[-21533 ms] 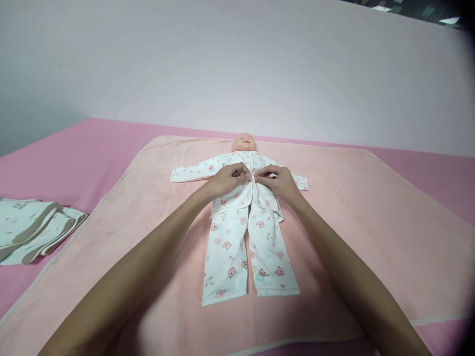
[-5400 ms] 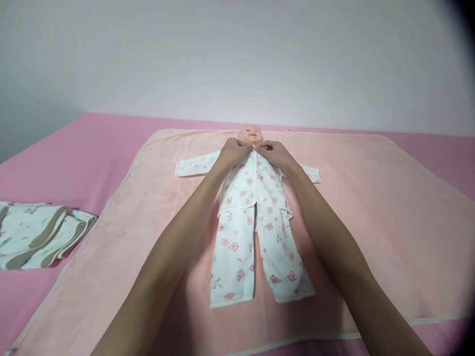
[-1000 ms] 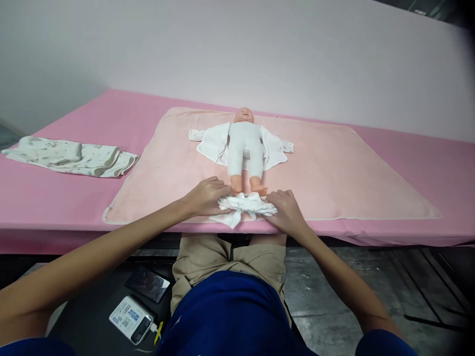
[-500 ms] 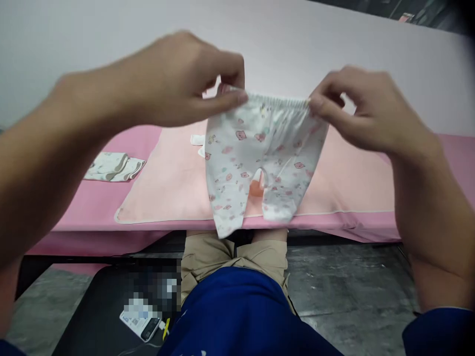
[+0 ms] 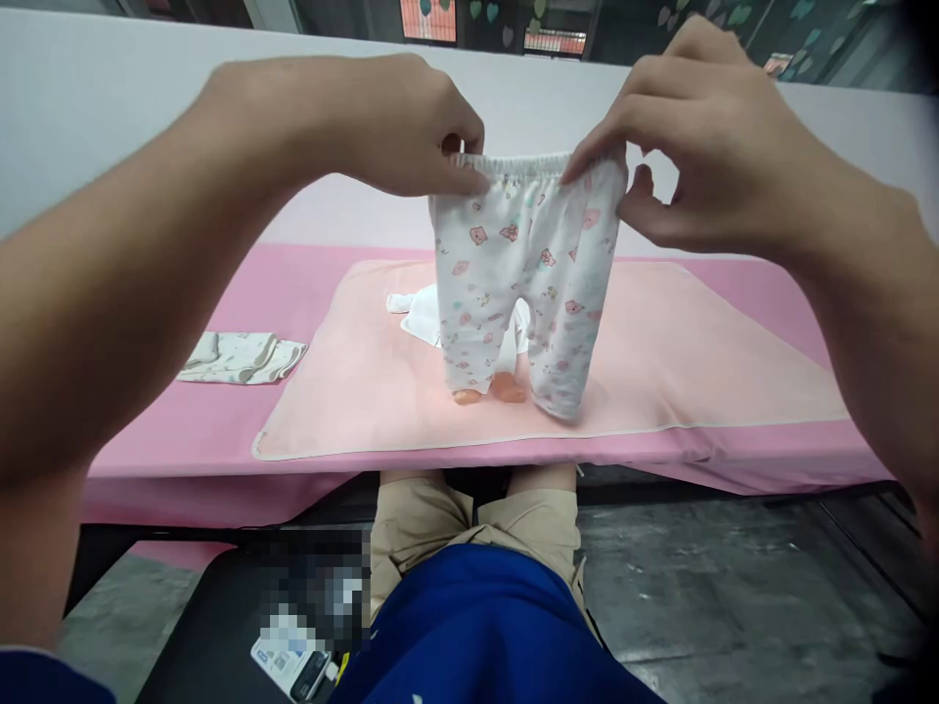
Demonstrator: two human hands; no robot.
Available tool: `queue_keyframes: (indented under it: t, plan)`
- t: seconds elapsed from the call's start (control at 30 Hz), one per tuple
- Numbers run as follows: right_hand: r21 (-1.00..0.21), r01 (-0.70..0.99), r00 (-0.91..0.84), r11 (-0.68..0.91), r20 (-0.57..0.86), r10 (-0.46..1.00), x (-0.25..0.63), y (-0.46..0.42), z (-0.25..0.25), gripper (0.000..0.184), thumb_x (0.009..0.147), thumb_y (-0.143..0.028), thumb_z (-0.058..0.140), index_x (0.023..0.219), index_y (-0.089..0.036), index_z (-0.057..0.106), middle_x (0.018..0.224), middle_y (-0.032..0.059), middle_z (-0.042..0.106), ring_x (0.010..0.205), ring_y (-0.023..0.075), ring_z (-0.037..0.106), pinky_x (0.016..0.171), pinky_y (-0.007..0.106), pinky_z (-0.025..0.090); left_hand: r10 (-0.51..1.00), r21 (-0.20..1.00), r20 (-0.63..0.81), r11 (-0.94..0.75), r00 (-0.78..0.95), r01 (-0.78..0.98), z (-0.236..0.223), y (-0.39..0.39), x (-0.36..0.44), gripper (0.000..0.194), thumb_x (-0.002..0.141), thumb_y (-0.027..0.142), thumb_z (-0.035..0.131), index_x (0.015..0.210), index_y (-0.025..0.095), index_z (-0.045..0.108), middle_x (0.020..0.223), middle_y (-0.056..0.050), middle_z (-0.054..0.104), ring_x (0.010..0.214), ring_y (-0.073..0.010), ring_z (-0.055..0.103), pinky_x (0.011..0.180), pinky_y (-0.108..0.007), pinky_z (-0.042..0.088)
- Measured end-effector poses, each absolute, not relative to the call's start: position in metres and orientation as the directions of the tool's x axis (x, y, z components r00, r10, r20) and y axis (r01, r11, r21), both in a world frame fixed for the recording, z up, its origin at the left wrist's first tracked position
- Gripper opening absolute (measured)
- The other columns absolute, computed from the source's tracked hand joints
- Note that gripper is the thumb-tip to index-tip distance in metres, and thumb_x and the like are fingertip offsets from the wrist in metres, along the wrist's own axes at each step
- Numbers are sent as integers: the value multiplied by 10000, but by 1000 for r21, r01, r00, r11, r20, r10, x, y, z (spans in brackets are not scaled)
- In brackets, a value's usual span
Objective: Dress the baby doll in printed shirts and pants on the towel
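Note:
A pair of small white baby pants (image 5: 524, 264) with pink animal prints hangs upright in front of me, waistband on top and legs down. My left hand (image 5: 400, 132) is closed on the left end of the elastic waistband, thumb in front. At the right end my right hand (image 5: 719, 147) grips the waistband, with fingers over the front of the cloth and the thumb beside its edge. Behind the pants lies a baby doll, mostly hidden; its feet (image 5: 508, 387) show below. Part of an opened white jacket (image 5: 422, 318) shows to the left of the pants.
A peach blanket (image 5: 704, 362) covers the middle of the pink table (image 5: 242, 450). To the left lies a folded patterned cloth (image 5: 242, 358). Below the table edge, a power bank (image 5: 290, 660) rests on a black seat (image 5: 198, 626) beside my legs. A pale wall rises behind.
Earlier the doll wore a closed jacket and pants lay below it. A second ago both hands held the pants bunched at the table edge; now they hang raised, and my right-hand fingers have shifted inward.

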State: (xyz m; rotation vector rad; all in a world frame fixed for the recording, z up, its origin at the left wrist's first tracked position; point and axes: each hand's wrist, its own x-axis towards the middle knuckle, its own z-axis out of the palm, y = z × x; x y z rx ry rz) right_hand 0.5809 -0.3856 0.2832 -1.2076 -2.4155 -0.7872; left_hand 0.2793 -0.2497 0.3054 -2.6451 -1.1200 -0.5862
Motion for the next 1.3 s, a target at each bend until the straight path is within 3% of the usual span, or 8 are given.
queue_keyframes:
  t: [0.1, 0.23, 0.37, 0.43, 0.63, 0.87, 1.1, 1.3]
  plan:
    - [325, 797, -595, 510, 565, 571, 587, -392, 281, 408, 1048, -746, 560, 1406, -597, 687, 1404, -34, 675, 1417, 313, 566, 1293, 512, 463, 429, -203, 343, -835, 836, 512, 301, -254, 284, 528, 1037, 510, 680, 1222, 22, 760, 1074, -25, 582, 1318, -364, 704, 1081, -454, 428]
    - [241, 737, -624, 632, 601, 499, 578, -407, 275, 370, 1020, -748, 663, 1240, -479, 790, 1518, -52, 647, 1463, 309, 564, 1167, 476, 544, 327, -65, 415, -920, 849, 386, 289, -272, 296, 367, 1042, 409, 764, 1203, 79, 770, 1293, -107, 559, 1175, -224, 695, 1030, -385, 499]
    - [148, 614, -714, 775, 523, 466, 563, -404, 263, 209, 1083, -471, 679, 1174, -295, 747, 1193, 50, 792, 1098, 238, 739, 955, 451, 582, 423, 122, 321, -906, 847, 406, 278, -288, 311, 293, 1026, 443, 710, 1116, 168, 753, 953, -47, 671, 961, -194, 662, 937, -387, 533]
    - [160, 647, -686, 746, 549, 477, 558, -395, 257, 245, 1062, -497, 717, 1089, -256, 746, 1026, 38, 793, 958, 221, 733, 886, 431, 563, 446, 203, 302, -894, 843, 400, 272, -290, 316, 299, 961, 460, 751, 1076, 185, 753, 950, -51, 684, 975, -225, 682, 890, -377, 538]
    - [157, 801, -530, 577, 635, 563, 553, -373, 252, 474, 1039, -722, 653, 989, -266, 774, 923, 62, 794, 966, 264, 711, 947, 444, 533, 500, 401, 312, -840, 808, 365, 259, -280, 311, 328, 914, 465, 781, 1085, 188, 741, 989, -90, 684, 1058, -299, 716, 860, -419, 572]
    - [163, 857, -456, 489, 680, 574, 549, -366, 252, 414, 1045, -689, 642, 1066, -293, 759, 977, 101, 801, 1055, 338, 683, 1011, 545, 526, 501, 618, 318, -753, 805, 225, 255, -289, 302, 440, 1082, 580, 565, 1074, 176, 741, 1060, -95, 710, 1175, -306, 732, 981, -469, 618]
    - [125, 835, -479, 535, 642, 598, 544, -362, 253, 449, 1015, -713, 687, 964, -279, 788, 940, 90, 811, 1162, 363, 672, 1068, 600, 522, 591, 630, 322, -717, 740, 299, 259, -292, 305, 345, 916, 483, 852, 952, 145, 794, 929, -87, 719, 1140, -337, 746, 982, -486, 611]
    - [-22, 811, -435, 585, 646, 627, 550, -355, 256, 434, 902, -738, 812, 979, -311, 787, 1067, 99, 784, 1322, 400, 623, 1127, 627, 539, 566, 586, 288, -742, 773, 326, 269, -289, 307, 286, 923, 440, 863, 979, 159, 867, 887, -64, 736, 1034, -260, 742, 963, -438, 580]
